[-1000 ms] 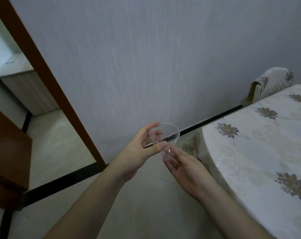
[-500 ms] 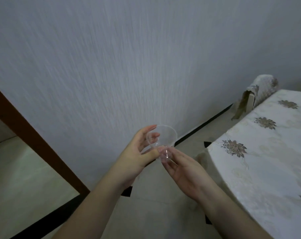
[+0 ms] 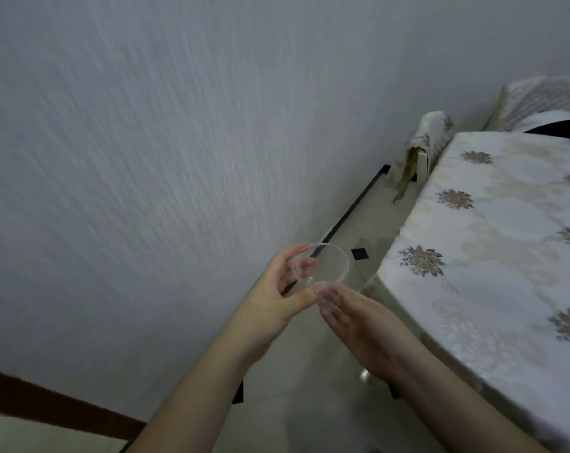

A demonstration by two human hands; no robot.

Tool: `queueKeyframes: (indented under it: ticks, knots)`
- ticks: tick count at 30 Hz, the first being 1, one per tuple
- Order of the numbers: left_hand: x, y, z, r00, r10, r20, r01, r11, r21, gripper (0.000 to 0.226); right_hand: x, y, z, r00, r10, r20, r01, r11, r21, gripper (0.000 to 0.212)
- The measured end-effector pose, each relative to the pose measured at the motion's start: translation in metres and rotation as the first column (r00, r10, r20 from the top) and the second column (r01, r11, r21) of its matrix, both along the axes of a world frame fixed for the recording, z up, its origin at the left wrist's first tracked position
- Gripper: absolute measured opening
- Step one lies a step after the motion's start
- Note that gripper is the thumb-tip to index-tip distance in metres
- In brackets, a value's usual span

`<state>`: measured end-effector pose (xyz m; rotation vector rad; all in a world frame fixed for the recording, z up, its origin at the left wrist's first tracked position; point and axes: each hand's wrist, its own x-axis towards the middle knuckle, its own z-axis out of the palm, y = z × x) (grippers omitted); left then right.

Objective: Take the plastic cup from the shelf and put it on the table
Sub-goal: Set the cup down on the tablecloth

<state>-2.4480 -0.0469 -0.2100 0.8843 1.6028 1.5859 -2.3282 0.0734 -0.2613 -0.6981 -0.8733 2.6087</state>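
Note:
A clear plastic cup [image 3: 326, 266] is held in the air in front of me, its round mouth tilted toward the camera. My left hand [image 3: 274, 295] grips its rim and side with thumb and fingers. My right hand [image 3: 362, 328] lies palm up beneath the cup's base, fingertips touching it. The table [image 3: 493, 256], covered in a white cloth with brown flower prints, is to the right of both hands, its near corner a short way from the cup. No shelf is in view.
A pale textured wall fills the left and top. Two covered chairs [image 3: 430, 138] stand at the table's far end. A dark baseboard [image 3: 352, 210] runs along the tiled floor. A brown door frame [image 3: 48, 403] crosses the bottom left.
The view has swung to the right: the door frame has slid to the bottom left and more of the table shows. Both hands keep the same hold on the cup.

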Motion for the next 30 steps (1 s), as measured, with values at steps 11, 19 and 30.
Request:
queueKeyframes:
  ticks: [11,19,30]
  knots:
    - [0.006,0.155,-0.038,0.974,-0.227,0.018,0.228,0.972,-0.053,0.065,0.032,0.119,-0.029,0.931,-0.355,0.078,0.360,0.932,-0.053,0.029]
    - [0.016,0.269,-0.057,0.954,-0.299,-0.023,0.292,0.944,-0.152,0.074,0.052,0.214,-0.036,0.902,-0.404,0.154,0.420,0.903,-0.090,0.032]
    - [0.034,0.368,-0.081,0.906,-0.423,-0.013,0.415,0.894,-0.168,0.063,0.075,0.295,-0.060,0.859,-0.467,0.211,0.483,0.875,-0.031,0.025]
